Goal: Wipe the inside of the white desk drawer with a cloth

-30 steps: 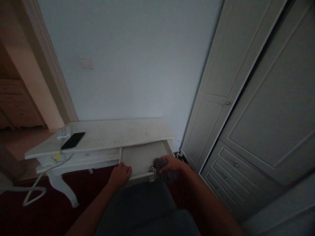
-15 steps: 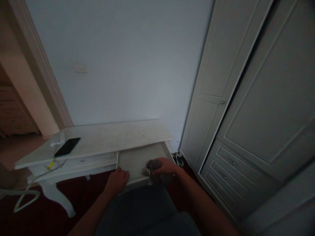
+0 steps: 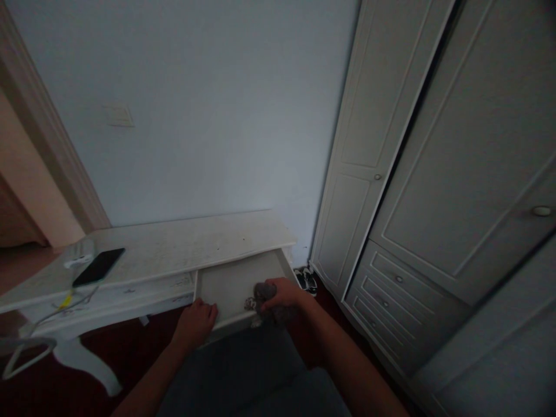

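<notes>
A white drawer (image 3: 228, 284) stands pulled out from the right part of a worn white console table (image 3: 208, 231). My left hand (image 3: 197, 321) curls its fingers over the left end of the drawer's front edge. My right hand (image 3: 282, 294) is closed round a bunched grey cloth (image 3: 275, 315), which drapes over the front edge at the drawer's right side. Beside the cloth shows a small patterned light-and-dark piece (image 3: 250, 303); whether it belongs to the cloth I cannot tell. The fingertips of my right hand are partly hidden in the folds.
On the table's left end lie a dark phone (image 3: 99, 266) and a white box-like item (image 3: 80, 253), with a cable (image 3: 41, 324) hanging nearby. Black-and-white shoes (image 3: 306, 280) are on the floor beyond the drawer. A tall white wardrobe (image 3: 343, 226) stands to the right.
My view has turned slightly right, so everything appears shifted left. Both hands keep their holds on the drawer edge and the cloth, which has hardly moved relative to the drawer.
</notes>
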The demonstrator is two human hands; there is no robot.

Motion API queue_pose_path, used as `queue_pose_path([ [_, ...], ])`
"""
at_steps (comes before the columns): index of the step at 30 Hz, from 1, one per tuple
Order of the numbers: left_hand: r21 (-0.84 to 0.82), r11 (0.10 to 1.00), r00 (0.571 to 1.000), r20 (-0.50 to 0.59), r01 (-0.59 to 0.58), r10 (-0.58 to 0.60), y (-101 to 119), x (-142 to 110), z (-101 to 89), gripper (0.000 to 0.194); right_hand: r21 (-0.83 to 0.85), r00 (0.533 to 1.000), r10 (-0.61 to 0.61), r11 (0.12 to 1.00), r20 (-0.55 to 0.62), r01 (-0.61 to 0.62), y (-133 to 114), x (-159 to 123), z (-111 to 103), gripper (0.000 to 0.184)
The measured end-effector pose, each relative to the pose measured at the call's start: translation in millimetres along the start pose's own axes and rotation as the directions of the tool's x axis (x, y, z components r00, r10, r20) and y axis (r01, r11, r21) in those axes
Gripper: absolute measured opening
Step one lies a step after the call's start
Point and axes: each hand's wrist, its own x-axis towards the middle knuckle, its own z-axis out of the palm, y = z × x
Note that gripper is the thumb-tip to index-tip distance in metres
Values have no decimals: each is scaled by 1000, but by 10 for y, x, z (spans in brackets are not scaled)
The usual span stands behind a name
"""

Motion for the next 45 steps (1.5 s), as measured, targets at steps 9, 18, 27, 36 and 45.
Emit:
queue_pose_path([
  [9,-16,1000,999,-42,0,-1,-36,13,88,40,-170,998,11,986,55,-1,-162,-11,13,63],
  [18,20,1000,996,-81,-24,25,-66,15,180,39,-379,997,-77,923,-15,65,-195,-70,88,73],
  [27,-36,999,997,-70,-24,22,-72,35,151,37,-398,1000,-17,917,-4,14,-198,-40,53,70],
  [36,-55,998,999,-10,30,-31,-7,6,-17,40,-431,973,-232,876,16,216,-1033,336,664,59],
  [45,28,998,994,-93,-62,64,-61,-18,142,40,-406,996,-65,913,-55,37,-210,-233,-14,50],
])
